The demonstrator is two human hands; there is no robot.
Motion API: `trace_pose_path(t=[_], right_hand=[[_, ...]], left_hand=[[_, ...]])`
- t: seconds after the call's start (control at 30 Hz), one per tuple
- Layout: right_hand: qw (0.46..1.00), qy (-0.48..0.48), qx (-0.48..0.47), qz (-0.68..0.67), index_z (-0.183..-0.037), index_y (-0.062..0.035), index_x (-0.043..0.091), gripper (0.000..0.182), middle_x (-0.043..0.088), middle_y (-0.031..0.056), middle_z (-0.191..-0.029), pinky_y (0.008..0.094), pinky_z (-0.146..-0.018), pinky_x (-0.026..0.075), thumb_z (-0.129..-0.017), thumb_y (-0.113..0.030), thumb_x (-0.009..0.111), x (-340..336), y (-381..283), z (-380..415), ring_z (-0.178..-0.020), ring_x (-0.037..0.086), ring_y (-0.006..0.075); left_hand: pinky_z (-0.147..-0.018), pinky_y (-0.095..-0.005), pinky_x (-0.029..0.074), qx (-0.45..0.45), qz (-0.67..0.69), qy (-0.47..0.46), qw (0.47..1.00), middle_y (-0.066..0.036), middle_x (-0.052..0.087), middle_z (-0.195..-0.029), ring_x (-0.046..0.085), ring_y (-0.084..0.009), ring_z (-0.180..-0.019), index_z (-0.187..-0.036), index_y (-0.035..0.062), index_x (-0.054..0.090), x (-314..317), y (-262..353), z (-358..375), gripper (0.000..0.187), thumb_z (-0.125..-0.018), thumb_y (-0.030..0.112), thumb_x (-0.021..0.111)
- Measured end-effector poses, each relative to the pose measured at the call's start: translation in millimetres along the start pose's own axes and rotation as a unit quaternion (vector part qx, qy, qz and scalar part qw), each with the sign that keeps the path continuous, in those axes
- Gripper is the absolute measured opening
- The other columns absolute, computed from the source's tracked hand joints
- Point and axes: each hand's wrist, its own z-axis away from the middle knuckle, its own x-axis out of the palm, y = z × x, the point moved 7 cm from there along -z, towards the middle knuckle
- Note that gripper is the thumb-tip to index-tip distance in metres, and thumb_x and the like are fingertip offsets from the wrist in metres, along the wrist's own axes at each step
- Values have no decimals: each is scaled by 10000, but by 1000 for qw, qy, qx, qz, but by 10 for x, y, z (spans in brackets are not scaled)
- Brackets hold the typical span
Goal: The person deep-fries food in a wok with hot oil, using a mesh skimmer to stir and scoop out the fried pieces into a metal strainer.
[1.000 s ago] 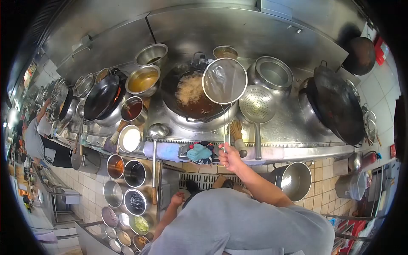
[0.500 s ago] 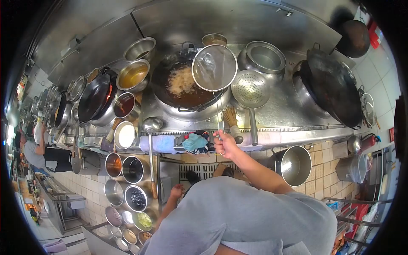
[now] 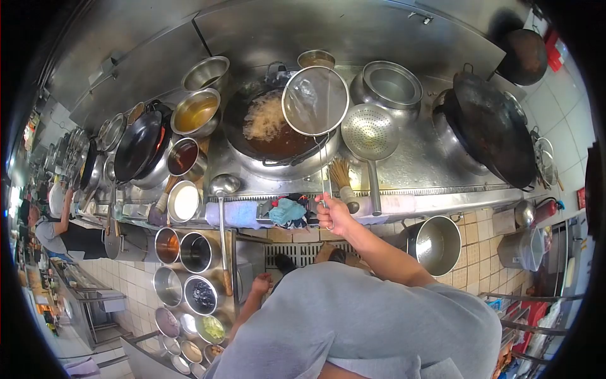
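Observation:
My right hand (image 3: pixel 334 215) is closed round the wire handle of a fine-mesh strainer (image 3: pixel 315 101). The strainer's round mesh is above the right rim of a wok (image 3: pixel 278 151), where pale foam (image 3: pixel 264 119) bubbles in brown oil. My left hand (image 3: pixel 261 283) hangs low beside my leg, holding nothing, its fingers loosely apart. Right of the strainer rests a perforated ladle (image 3: pixel 370 131) with a long handle. Between them is a bamboo brush (image 3: pixel 340 175). A teal cloth (image 3: pixel 287 212) lies at the stove's front edge, just left of my right hand.
Bowls of yellow oil (image 3: pixel 196 112) and dark red liquid (image 3: pixel 183 156) stand left of the wok. A ladle (image 3: pixel 224 184) lies across the front edge. Several ingredient pots (image 3: pixel 202 294) are lower left. A large pot (image 3: pixel 435 246) is right; another person (image 3: pixel 53 235) stands far left.
The view has shifted very slightly. My right hand keeps the strainer in nearly the same place, and the foam in the wok still bubbles. The person far left has moved a little.

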Motion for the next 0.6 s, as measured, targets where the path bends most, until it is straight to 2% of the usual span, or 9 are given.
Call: trace_pose_path(t=[0.03, 0.13, 0.23, 0.3, 0.37, 0.43, 0.5, 0.57, 0.6], right_hand=[[1000, -4, -5, 2, -1070, -137, 472, 222, 323, -34, -625, 229, -394, 199, -1033, -344, 400, 10, -15, 9, -458, 238, 73], [976, 132, -134, 106, -1155, -129, 479, 197, 396, -29, -658, 227, -414, 271, -1022, -267, 435, 110, -268, 149, -488, 328, 80], [912, 171, -295, 229, -1370, -117, 416, 371, 503, 7, -793, 226, -441, 339, -1005, -172, 454, -231, -893, -31, -529, 412, 89], [889, 217, -307, 262, -1385, -118, 419, 401, 548, 3, -752, 256, -492, 396, -995, -199, 466, -165, -1403, 87, -605, 479, 80], [759, 273, -387, 446, -1395, -78, 436, 444, 614, 75, -776, 336, -549, 455, -960, -159, 485, -85, -2058, 95, -636, 570, 176], [617, 384, -472, 499, -1325, -31, 506, 415, 651, 182, -827, 419, -660, 491, -919, -103, 463, -29, -2515, 31, -707, 625, 329], [594, 435, -446, 508, -1302, -29, 534, 441, 656, 265, -945, 448, -774, 494, -871, -76, 454, 51, -2821, -165, -864, 629, 428], [538, 434, -452, 565, -1275, -4, 549, 461, 647, 290, -1021, 445, -835, 493, -825, -52, 465, -268, -3189, -717, -960, 626, 432], [541, 427, -413, 595, -1266, 7, 553, 464, 644, 294, -1031, 450, -845, 491, -812, -49, 476, -350, -3334, -857, -976, 622, 435]], left_hand=[[-532, -286, 469, -4, -4, 4, 1000, -92, 640, -854, 586, -160, -605, -1197, 2, 542, 0, 22, 23, 312, -926, 158, 536], [-514, -287, 456, -5, -4, 21, 1000, -91, 641, -855, 586, -164, -599, -1186, 13, 550, -32, 125, 103, 295, -921, 146, 544], [-523, -293, 462, -1, 7, 23, 1000, -120, 644, -923, 612, -187, -665, -1190, 12, 538, -73, 212, 279, 295, -918, 127, 543], [-541, -298, 472, 3, 37, 23, 999, -139, 645, -969, 628, -204, -714, -1196, 10, 529, -115, 204, 289, 299, -918, 120, 536], [-580, -308, 494, 0, 113, 15, 994, -155, 642, -1016, 642, -225, -774, -1211, 5, 518, -136, -85, 144, 312, -922, 123, 518], [-631, -336, 518, 44, 106, 7, 993, -162, 639, -1043, 652, -249, -816, -1220, 3, 511, -125, -565, -35, 325, -926, 140, 497], [-677, -373, 536, 94, 25, 12, 995, -157, 645, -1037, 661, -267, -828, -1207, 1, 520, -128, -793, 2, 326, -925, 161, 482], [-712, -395, 548, 57, 14, 39, 998, -146, 662, -1004, 669, -271, -826, -1165, -3, 549, -118, -649, 331, 312, -916, 168, 474], [-724, -395, 549, 45, 6, 48, 998, -140, 673, -982, 672, -265, -827, -1141, -5, 567, -121, -625, 412, 306, -909, 173, 476]])
